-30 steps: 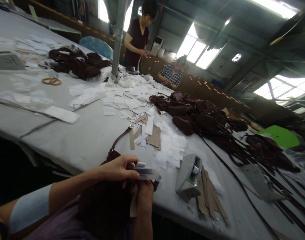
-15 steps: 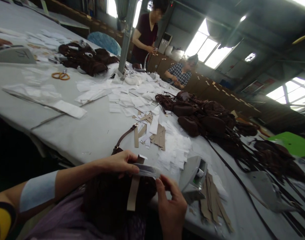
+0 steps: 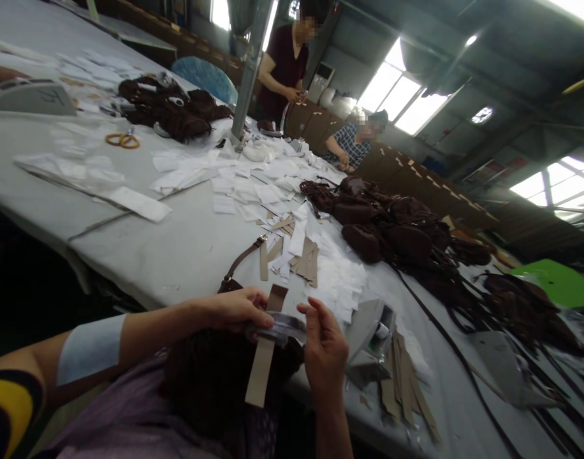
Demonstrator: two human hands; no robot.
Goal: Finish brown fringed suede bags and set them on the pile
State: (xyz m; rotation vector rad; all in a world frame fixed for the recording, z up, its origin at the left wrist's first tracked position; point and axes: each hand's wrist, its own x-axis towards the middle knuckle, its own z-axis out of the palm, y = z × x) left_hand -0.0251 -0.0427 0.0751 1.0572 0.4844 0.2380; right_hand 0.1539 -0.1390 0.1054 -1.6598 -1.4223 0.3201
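Observation:
My left hand (image 3: 247, 310) pinches a grey-white band wrapped in shiny film (image 3: 288, 325), apparently a bag's handle. A brown card strip (image 3: 259, 373) crosses this band, its top end standing up behind it. Beside the band's right end is my right hand (image 3: 325, 347), fingers loosely bent and apart, with nothing plainly visible in them. Below both hands a dark brown bag (image 3: 210, 370) rests on my lap, mostly in shadow. From it a thin brown strap with a buckle (image 3: 244, 258) reaches onto the table.
A grey tape dispenser (image 3: 371, 341) and card strips (image 3: 404, 382) lie to the right. White paper pieces (image 3: 254, 185) and brown bags (image 3: 392, 217) cover parts of the table (image 3: 177, 268). Scissors (image 3: 122, 140) lie left. A metal post (image 3: 248, 76) rises behind; two people work beyond.
My right hand has risen from the band's right end, its fingertips now above it. The band has tilted slightly, and more of the card strip's upper end shows.

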